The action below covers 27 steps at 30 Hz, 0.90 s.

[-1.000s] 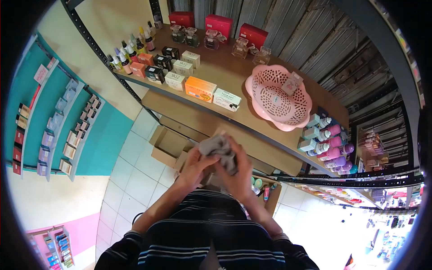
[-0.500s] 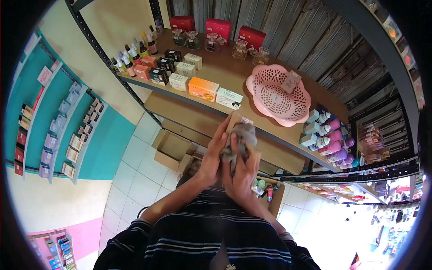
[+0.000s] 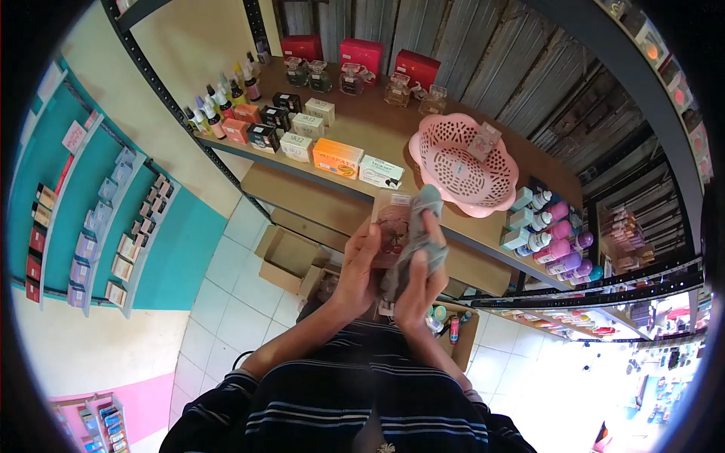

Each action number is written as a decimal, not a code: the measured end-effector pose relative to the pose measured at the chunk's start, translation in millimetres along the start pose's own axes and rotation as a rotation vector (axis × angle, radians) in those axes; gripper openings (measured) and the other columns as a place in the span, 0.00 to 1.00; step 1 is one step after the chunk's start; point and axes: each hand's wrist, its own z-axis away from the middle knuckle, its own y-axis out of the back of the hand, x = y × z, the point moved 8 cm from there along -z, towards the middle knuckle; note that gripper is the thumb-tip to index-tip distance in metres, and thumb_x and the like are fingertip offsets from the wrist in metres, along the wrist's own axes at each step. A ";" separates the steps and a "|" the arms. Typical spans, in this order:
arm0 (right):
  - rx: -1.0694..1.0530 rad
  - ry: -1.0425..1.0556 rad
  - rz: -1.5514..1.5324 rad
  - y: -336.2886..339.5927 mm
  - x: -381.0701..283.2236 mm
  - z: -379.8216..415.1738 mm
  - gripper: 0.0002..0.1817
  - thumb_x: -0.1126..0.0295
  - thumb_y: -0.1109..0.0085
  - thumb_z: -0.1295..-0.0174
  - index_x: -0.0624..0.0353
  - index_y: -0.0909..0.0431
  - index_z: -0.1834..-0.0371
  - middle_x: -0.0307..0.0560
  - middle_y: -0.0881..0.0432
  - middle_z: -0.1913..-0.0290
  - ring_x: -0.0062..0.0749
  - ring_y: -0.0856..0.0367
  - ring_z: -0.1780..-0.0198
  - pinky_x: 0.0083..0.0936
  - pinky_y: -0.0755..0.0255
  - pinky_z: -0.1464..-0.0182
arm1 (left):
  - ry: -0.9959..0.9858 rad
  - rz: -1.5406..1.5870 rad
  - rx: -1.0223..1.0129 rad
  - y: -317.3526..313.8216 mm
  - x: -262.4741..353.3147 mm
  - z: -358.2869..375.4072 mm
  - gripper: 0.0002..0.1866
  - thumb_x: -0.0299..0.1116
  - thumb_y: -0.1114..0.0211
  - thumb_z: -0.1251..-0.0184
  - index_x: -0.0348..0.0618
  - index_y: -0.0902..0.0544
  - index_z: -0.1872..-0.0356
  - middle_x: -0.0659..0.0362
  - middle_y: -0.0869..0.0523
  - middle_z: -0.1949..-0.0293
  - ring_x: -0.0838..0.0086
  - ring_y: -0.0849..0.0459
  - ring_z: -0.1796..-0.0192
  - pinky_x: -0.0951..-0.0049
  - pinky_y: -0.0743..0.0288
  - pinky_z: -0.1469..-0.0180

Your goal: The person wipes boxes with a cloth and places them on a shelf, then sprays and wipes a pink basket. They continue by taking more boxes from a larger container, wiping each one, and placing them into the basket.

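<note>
My left hand [image 3: 356,264] grips a small pinkish box [image 3: 393,226] by its left side, its printed face turned up toward me. In my right hand [image 3: 420,283] is a bunched grey cloth [image 3: 425,219], pressed along the box's right edge. The cloth covers part of that edge and hangs down over my right fingers. Both hands are in front of my chest, just short of the shelf's front edge. Closest to them on the shelf are a white-and-green soap box [image 3: 381,173] and a pink plastic basket [image 3: 495,198] with a small packet [image 3: 484,141] in it.
On the brown shelf [image 3: 362,121] stand an orange soap box [image 3: 337,158], small boxes, dropper bottles [image 3: 219,106], perfume bottles [image 3: 352,78] and purple-capped bottles [image 3: 563,260]. Below are an open carton [image 3: 287,257] and a carton with bottles [image 3: 470,332]. Wall shelves [image 3: 113,219] line the left.
My right hand and the cloth have shifted right, off the box's face to its edge. More of the box's printed front shows now.
</note>
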 end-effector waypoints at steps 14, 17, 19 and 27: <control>0.076 -0.872 -0.772 10.6 40.8 22.6 0.27 0.47 0.54 0.43 0.61 0.30 0.53 0.46 0.23 0.57 0.33 0.25 0.57 0.30 0.31 0.53 | -0.411 -0.618 0.009 -11.6 11.4 1.7 0.17 0.40 0.54 0.31 0.34 0.29 0.55 0.61 0.26 0.56 0.82 0.30 0.56 0.82 0.36 0.53; 0.041 -0.875 -0.706 5.3 51.7 36.6 0.27 0.51 0.63 0.38 0.62 0.35 0.44 0.48 0.27 0.49 0.34 0.29 0.48 0.29 0.37 0.44 | -0.422 -0.605 0.061 -6.0 7.7 1.8 0.16 0.38 0.53 0.31 0.34 0.28 0.54 0.62 0.26 0.58 0.83 0.31 0.57 0.81 0.36 0.53; 0.036 -0.786 -0.573 8.0 62.1 39.1 0.28 0.51 0.64 0.37 0.62 0.37 0.43 0.48 0.29 0.48 0.34 0.31 0.47 0.28 0.40 0.43 | -0.287 -0.501 0.106 0.9 -2.7 4.1 0.14 0.38 0.53 0.31 0.36 0.27 0.59 0.64 0.27 0.65 0.84 0.32 0.62 0.83 0.36 0.57; -0.108 -0.126 0.191 37.8 5.7 -24.0 0.20 0.66 0.43 0.47 0.67 0.31 0.55 0.51 0.29 0.58 0.34 0.32 0.55 0.27 0.39 0.51 | -0.119 -0.555 0.145 22.7 -26.7 17.8 0.13 0.37 0.51 0.32 0.38 0.29 0.72 0.67 0.32 0.76 0.87 0.37 0.70 0.85 0.39 0.67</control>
